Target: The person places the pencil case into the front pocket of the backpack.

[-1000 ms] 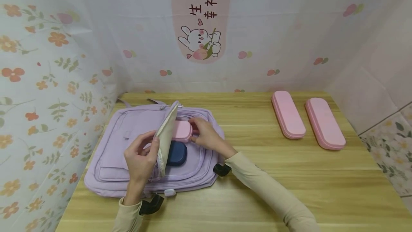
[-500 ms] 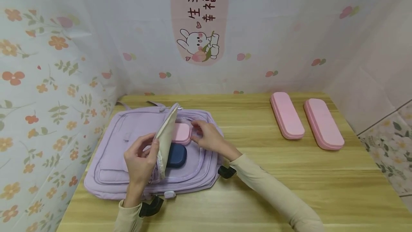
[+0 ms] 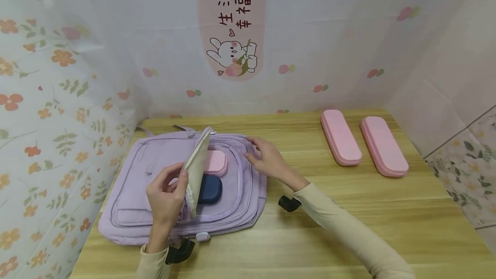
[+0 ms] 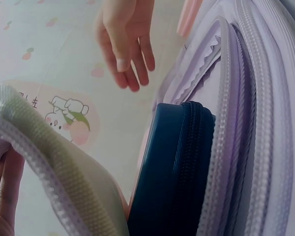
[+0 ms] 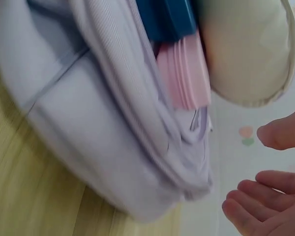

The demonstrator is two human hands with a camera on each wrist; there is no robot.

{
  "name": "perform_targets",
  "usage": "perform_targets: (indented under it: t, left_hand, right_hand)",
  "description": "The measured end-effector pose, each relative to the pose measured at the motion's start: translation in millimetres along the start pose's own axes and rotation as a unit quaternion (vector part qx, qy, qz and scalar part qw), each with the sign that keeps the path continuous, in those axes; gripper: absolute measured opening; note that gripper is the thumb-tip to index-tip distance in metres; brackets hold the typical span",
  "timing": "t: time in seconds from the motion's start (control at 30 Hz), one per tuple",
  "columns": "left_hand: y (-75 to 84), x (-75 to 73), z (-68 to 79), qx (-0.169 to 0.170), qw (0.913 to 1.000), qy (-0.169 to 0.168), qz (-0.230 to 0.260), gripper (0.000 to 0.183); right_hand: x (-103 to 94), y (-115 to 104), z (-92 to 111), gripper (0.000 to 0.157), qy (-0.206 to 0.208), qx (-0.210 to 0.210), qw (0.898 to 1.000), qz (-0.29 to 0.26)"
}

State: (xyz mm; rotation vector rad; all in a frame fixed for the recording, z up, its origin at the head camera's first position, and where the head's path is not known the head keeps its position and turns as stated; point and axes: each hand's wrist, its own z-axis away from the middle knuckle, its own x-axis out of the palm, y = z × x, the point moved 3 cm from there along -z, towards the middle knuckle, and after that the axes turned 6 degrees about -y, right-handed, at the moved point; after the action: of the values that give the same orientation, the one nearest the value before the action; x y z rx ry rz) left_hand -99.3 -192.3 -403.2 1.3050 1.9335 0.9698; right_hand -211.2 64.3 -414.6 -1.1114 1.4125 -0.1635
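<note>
A lilac backpack [image 3: 131, 180] lies on the table with its front pocket unzipped. My left hand [image 3: 165, 195] pinches the edge of the pocket's flap [image 3: 196, 169] and holds it raised, its cream lining facing right. Inside the pocket sit a pink case [image 3: 217, 162] and, nearer me, a navy zip case [image 3: 210, 189]; the flap hides their left ends. My right hand [image 3: 270, 159] hovers over the bag's right edge, fingers relaxed and holding nothing. In the right wrist view, a gap shows between this hand [image 5: 268, 201] and the pink case [image 5: 189, 73].
Two more pink cases [image 3: 341, 137] lie side by side at the back right of the wooden table [image 3: 310, 244]. Printed cloth [image 3: 310, 42] hangs behind the table, and a floral sheet [image 3: 58, 141] stands along its left side. A buckle [image 3: 203, 237] sticks out at the bag's front.
My right hand has let go of the pink case in the pocket and drawn back to the right. My left hand keeps the flap raised. The head view has shifted slightly.
</note>
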Motion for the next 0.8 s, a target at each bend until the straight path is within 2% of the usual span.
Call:
perform_targets:
  t: [0.3,0.47,0.8]
  left_hand:
    - [-0.8,0.8,0.0,-0.005,1.0000,-0.004,0.004,0.017]
    - [-1.3,2.0,0.1,-0.006,1.0000,-0.004,0.007,0.019]
    - [-1.1,3.1,0.0,0.000,1.0000,-0.005,0.003,0.019]
  right_hand:
    - [-20.2,19.0,14.4,0.058,0.029,0.032,0.999,-0.010]
    - [-28.0,31.6,23.2,0.062,0.053,0.045,0.998,-0.002]
    - [-48.5,53.8,44.6,0.069,0.078,0.101,0.991,0.029]
